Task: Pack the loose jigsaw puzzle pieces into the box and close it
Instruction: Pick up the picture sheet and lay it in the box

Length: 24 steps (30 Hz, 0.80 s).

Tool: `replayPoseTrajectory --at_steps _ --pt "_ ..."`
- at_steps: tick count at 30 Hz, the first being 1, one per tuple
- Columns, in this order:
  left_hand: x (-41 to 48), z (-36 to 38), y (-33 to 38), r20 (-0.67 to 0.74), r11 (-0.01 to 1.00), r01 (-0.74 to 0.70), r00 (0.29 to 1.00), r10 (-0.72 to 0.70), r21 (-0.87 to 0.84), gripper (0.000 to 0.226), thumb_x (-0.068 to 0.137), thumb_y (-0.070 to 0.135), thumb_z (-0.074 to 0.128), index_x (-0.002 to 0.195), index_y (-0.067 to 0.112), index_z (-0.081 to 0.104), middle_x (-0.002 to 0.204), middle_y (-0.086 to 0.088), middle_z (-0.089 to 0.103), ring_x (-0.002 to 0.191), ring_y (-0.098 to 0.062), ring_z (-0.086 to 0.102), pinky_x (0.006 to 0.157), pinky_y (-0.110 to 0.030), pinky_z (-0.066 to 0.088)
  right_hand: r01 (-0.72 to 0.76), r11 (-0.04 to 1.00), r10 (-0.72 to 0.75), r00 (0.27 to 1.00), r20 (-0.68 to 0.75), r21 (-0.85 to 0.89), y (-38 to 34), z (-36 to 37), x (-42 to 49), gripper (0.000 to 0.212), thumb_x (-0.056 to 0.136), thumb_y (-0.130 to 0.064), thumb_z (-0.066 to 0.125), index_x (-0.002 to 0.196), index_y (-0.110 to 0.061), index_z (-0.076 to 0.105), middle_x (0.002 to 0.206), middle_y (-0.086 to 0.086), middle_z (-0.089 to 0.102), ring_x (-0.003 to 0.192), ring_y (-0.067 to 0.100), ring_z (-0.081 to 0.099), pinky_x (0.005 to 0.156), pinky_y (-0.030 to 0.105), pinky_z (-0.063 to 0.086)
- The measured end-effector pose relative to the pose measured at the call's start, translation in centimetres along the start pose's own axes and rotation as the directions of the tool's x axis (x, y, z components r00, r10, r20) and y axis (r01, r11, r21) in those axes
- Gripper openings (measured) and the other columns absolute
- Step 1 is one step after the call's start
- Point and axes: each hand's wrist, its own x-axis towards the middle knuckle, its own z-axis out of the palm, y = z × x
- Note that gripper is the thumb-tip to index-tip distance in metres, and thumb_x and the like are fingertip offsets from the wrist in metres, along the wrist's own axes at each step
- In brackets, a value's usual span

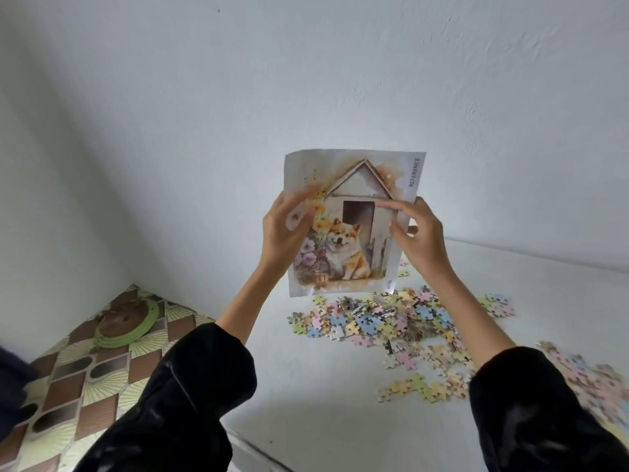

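Note:
I hold a paper reference sheet (354,185) upright above the table; it shows a dog beside a doghouse and the word REFERENCE along its right edge. My left hand (286,229) grips its left edge. My right hand (417,233) grips its right side, fingers across the front. Below the sheet, loose pastel jigsaw puzzle pieces (391,318) lie heaped on the white table (323,386). More pieces (592,373) spread at the right edge, partly behind my right sleeve. A small brown corner shows behind my right hand; I cannot tell whether it is the box.
A white wall rises straight behind the table. At the lower left lies a patterned floor with a round brown and green object (127,323) on it. The table's front edge runs diagonally at the bottom centre.

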Motion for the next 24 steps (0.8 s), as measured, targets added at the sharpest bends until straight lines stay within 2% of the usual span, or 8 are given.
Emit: replayPoseTrajectory --at_steps 2,4,7,12,14,18,20,24 --pt "-1.5 0.4 -1.2 0.016 0.993 0.021 1.0 -0.023 0.113 0.044 0.081 0.001 0.062 0.121 0.02 0.056 0.124 -0.006 0.052 0.115 -0.01 0.046 0.096 -0.012 0.041 -0.043 0.999 0.046 0.996 0.076 -0.03 0.7 0.4 -1.1 0.042 0.081 0.005 0.056 0.11 -0.025 0.062 0.083 -0.014 0.047 0.078 0.002 0.05 0.066 0.013 0.043" --pt "-3.2 0.5 -2.7 0.079 0.984 0.064 0.994 -0.078 0.164 0.057 0.079 -0.001 0.065 0.128 0.025 0.05 0.132 -0.014 0.041 0.116 -0.015 0.042 0.098 -0.03 0.046 -0.048 0.997 0.056 0.989 0.135 -0.065 1.1 0.7 -2.4 0.047 0.079 0.01 0.055 0.111 -0.024 0.061 0.091 -0.025 0.049 0.081 -0.011 0.049 0.063 0.002 0.038" --pt "-5.0 0.4 -4.4 0.163 0.964 0.097 0.977 -0.14 0.247 0.071 0.077 -0.001 0.069 0.133 0.034 0.04 0.139 -0.019 0.026 0.112 -0.011 0.038 0.09 -0.039 0.052 -0.09 0.992 0.103 0.983 0.151 -0.089 1.4 1.0 -3.2 0.047 0.079 0.014 0.052 0.114 -0.015 0.063 0.1 -0.021 0.054 0.073 -0.023 0.048 0.06 -0.003 0.036" --pt "-4.3 1.0 -4.7 0.152 0.964 0.072 0.982 -0.113 0.255 0.075 0.077 0.0 0.069 0.139 0.017 0.032 0.135 -0.021 0.03 0.118 -0.017 0.036 0.088 -0.046 0.053 -0.108 0.989 0.118 0.988 0.097 -0.105 1.5 0.8 -2.7 0.051 0.078 0.015 0.05 0.121 -0.012 0.06 0.11 -0.007 0.056 0.074 -0.025 0.046 0.061 -0.004 0.034" --pt "-3.5 1.6 -4.1 0.128 0.972 0.052 0.988 -0.083 0.231 0.075 0.076 -0.002 0.069 0.138 0.018 0.033 0.134 -0.021 0.032 0.119 -0.018 0.035 0.092 -0.038 0.052 -0.101 0.988 0.108 0.993 0.053 -0.116 1.3 0.3 -2.4 0.051 0.078 0.016 0.05 0.121 -0.011 0.06 0.111 -0.006 0.057 0.073 -0.024 0.046 0.061 -0.005 0.034" --pt "-2.3 3.6 -2.8 0.109 0.983 0.024 0.993 -0.045 0.184 0.068 0.076 -0.005 0.068 0.136 0.011 0.042 0.135 -0.021 0.033 0.117 -0.015 0.033 0.085 0.006 0.036 -0.129 0.98 0.128 0.992 -0.021 -0.154 1.0 -1.5 -2.5 0.054 0.076 0.016 0.051 0.121 -0.011 0.059 0.109 -0.009 0.054 0.087 -0.005 0.05 0.068 -0.005 0.035" --pt "-2.1 4.9 -2.2 0.139 0.987 -0.002 0.99 -0.021 0.164 0.067 0.074 -0.004 0.071 0.134 0.01 0.046 0.134 -0.023 0.035 0.116 -0.015 0.034 0.083 0.01 0.031 -0.148 0.974 0.142 0.989 -0.047 -0.173 0.9 -2.6 -3.0 0.055 0.074 0.017 0.052 0.121 -0.01 0.059 0.109 -0.009 0.053 0.102 0.009 0.051 0.08 -0.006 0.033" --pt "-2.4 8.2 -0.5 0.218 0.995 -0.044 0.976 0.023 0.091 0.066 0.072 0.002 0.075 0.132 0.01 0.049 0.133 -0.022 0.036 0.112 -0.016 0.037 0.085 0.009 0.029 -0.206 0.943 0.183 0.977 -0.112 -0.259 1.0 -5.9 -4.3 0.059 0.071 0.018 0.053 0.123 -0.011 0.057 0.108 -0.007 0.054 0.101 0.009 0.047 0.08 -0.007 0.031"
